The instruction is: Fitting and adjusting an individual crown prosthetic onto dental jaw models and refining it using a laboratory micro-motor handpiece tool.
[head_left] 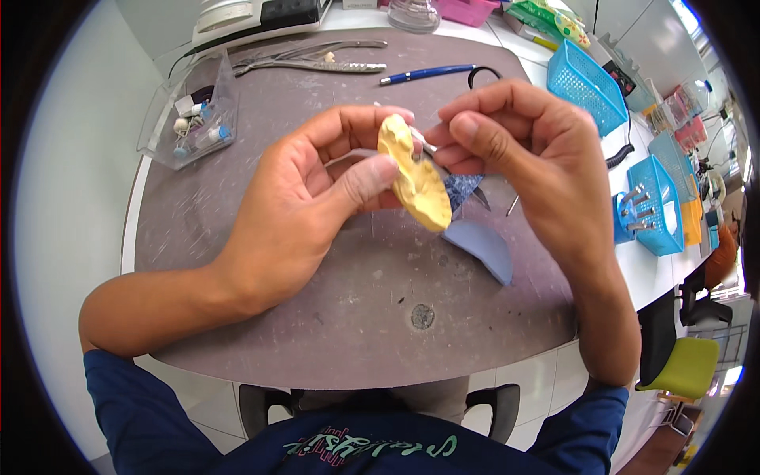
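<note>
My left hand (305,182) is closed round a yellow dental cast (423,194), thumb on its near side, holding it tilted above the middle of the worktop. Close to the cast's upper right, my right hand (526,146) has its thumb and fingertips drawn together in a pinch. A thin pale sliver shows beside those fingertips, too small to name. Below the cast lies a blue-grey half-round piece (484,249) on the worktop. A dark blue patterned scrap (461,191) shows behind the cast, partly covered.
The grey worktop (348,340) carries metal pliers (317,63) and a blue pen (427,74) at the back. A clear tray (218,146) with small polishing tips stands left. Blue baskets (586,87) and a blue holder with metal pegs (632,214) line the right.
</note>
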